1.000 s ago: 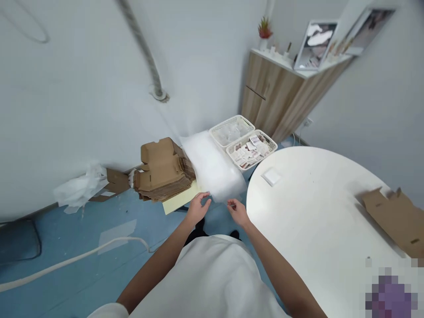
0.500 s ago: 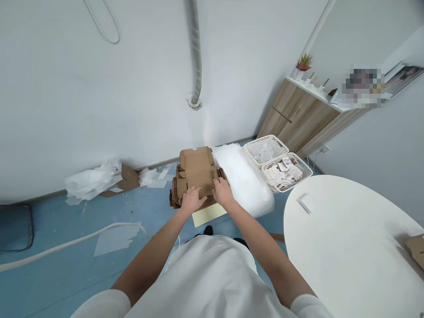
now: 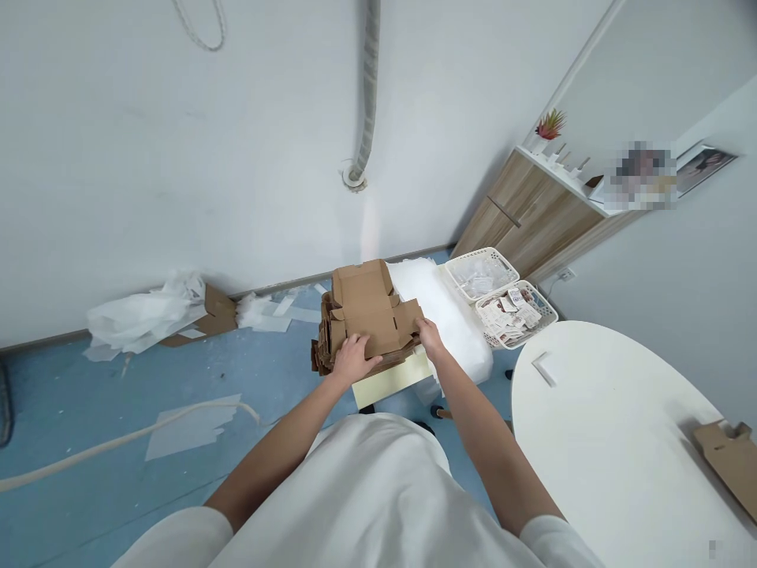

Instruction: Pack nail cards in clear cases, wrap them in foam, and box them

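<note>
A stack of flat brown cardboard box blanks (image 3: pixel 363 312) sits on a low pale-yellow surface (image 3: pixel 390 380) in front of me. My left hand (image 3: pixel 353 359) rests on the near left edge of the top blank, fingers curled over it. At the stack's right edge my right hand (image 3: pixel 430 338) grips the top blank, which is slightly raised. A pile of white foam wrap (image 3: pixel 449 319) lies just right of the stack.
Two white baskets (image 3: pixel 507 293) with small packets stand right of the foam. A round white table (image 3: pixel 615 442) is at right, with a cardboard blank (image 3: pixel 730 461) on its far edge. A wooden cabinet (image 3: pixel 532 217) stands in the corner. Paper scraps and a cable lie on the blue floor.
My hands left the white foam wrap and went left to the cardboard stack. Since half a second ago they have spread apart to the top blank's two sides.
</note>
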Tool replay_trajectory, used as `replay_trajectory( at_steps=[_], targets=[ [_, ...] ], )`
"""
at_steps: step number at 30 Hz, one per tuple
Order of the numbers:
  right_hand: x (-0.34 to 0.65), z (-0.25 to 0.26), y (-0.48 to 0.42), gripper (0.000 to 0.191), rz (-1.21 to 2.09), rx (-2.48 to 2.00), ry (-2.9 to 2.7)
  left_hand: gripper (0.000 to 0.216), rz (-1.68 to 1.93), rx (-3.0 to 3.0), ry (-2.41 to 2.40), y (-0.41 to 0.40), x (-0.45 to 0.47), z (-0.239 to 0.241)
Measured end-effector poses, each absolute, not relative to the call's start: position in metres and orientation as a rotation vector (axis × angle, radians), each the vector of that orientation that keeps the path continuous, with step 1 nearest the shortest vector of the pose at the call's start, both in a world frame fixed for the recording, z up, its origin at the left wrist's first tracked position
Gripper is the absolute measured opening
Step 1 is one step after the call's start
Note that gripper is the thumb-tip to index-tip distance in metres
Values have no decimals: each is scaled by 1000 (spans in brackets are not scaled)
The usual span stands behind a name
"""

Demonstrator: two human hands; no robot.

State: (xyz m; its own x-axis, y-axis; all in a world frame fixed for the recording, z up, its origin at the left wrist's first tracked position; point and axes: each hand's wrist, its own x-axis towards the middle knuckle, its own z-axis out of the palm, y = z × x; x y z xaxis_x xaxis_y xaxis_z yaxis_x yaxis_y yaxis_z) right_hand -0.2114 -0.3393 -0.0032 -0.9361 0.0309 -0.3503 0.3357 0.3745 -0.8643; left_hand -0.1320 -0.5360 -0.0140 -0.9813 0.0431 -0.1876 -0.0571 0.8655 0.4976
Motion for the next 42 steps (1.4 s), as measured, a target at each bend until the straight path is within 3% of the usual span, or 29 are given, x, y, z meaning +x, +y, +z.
replay_trajectory(
  at_steps=[7, 11, 13, 16, 19, 21, 23, 25, 27, 31, 39, 42],
  targets=[
    [-207, 20, -343, 43, -2022, 294, 1896, 35, 853, 213, 2924, -547, -132, -10],
    [-185, 21, -346, 42, -2033, 298, 2137, 34, 921, 227, 2950, -545, -132, -8],
    [-169, 11, -348, 34, -1845, 294, 2433, 34, 981, 229, 2969, -543, -130, -7],
    [-148, -6, -352, 24, -1217, 25, 2712, 33, 974, 230, 2993, -541, -128, -3],
    [-140, -13, -354, 26, -854, -130, 2735, 32, 908, 243, 3037, -538, -127, 7],
    [-143, -8, -348, 37, -1010, -121, 2657, 31, 883, 280, 3078, -535, -128, 15],
    [-149, 4, -338, 50, -1385, -31, 2491, 30, 872, 344, 3104, -531, -128, 22],
    [-156, 21, -325, 54, -1757, 142, 2290, 29, 857, 426, 3110, -526, -125, 27],
    [-162, 38, -312, 57, -1910, 234, 2150, 30, 837, 524, 3094, -521, -119, 27],
    [-173, 61, -296, 63, -1842, 315, 2113, 34, 776, 710, 3033, -508, -103, 20],
    [-193, 34, -266, 34, -1630, 427, 2241, 39, 771, 1058, 2838, -491, -78, 4],
    [-185, 20, -256, 28, -1697, 506, 2278, 33, 805, 1054, 2870, -485, -75, 0]
  ],
)
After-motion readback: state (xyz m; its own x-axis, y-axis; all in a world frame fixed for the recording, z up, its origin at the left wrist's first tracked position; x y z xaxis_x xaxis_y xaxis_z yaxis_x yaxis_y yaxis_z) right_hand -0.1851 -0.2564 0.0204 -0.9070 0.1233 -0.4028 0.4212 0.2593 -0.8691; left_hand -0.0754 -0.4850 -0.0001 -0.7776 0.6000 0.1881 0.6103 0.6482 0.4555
